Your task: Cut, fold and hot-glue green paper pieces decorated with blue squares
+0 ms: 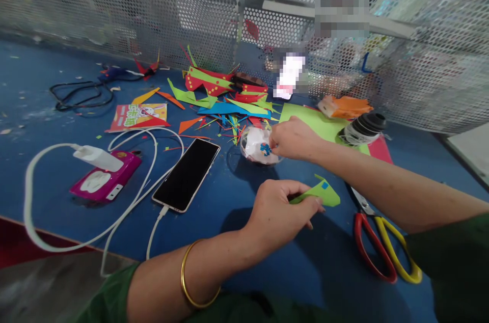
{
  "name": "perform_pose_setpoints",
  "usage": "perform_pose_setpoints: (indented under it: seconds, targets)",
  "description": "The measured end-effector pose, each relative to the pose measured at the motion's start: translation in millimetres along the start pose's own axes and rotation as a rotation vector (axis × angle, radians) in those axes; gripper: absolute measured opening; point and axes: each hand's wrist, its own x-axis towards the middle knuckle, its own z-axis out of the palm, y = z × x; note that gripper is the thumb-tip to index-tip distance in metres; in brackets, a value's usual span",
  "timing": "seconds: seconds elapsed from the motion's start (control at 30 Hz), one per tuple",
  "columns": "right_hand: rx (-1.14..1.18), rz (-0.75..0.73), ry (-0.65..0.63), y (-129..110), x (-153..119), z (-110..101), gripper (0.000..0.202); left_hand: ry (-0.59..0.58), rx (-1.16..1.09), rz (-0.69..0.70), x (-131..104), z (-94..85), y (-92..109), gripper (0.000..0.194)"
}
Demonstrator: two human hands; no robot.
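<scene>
My left hand (280,208) pinches a folded green paper piece (326,194) that has a small blue square stuck on it. Farther forward, my right hand (292,138) reaches over the right rim of a small clear bowl (248,155). Its fingers are closed at the bowl, and whatever lies between the fingertips is hidden. White paper lines the bowl, with small blue paper bits (265,149) on it beside my fingertips. Scissors (367,211) with one red and one yellow handle lie under my right forearm.
Coloured paper scraps and a red paper shape (210,82) lie behind the bowl. A phone (187,175) on a white cable and a purple power strip (107,175) are at left. A black-capped bottle (364,129) stands at right. Perforated metal (198,7) borders the back.
</scene>
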Motion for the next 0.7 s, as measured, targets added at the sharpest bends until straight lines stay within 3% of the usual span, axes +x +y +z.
perform_pose_setpoints:
  seconds: [0.3,0.53,0.7]
  targets:
    - [-0.013,0.020,-0.015,-9.3,-0.6,-1.2,0.023,0.019,0.038,0.002,2.3,-1.8,-1.2,0.015]
    - [0.088,0.072,0.062,4.1,-5.5,-7.0,0.025,0.031,0.011,-0.036,2.8,-2.7,2.4,0.015]
    - [0.428,0.151,0.232,25.5,-39.1,-20.9,0.020,0.045,0.013,-0.051,6.3,-4.6,3.5,0.017]
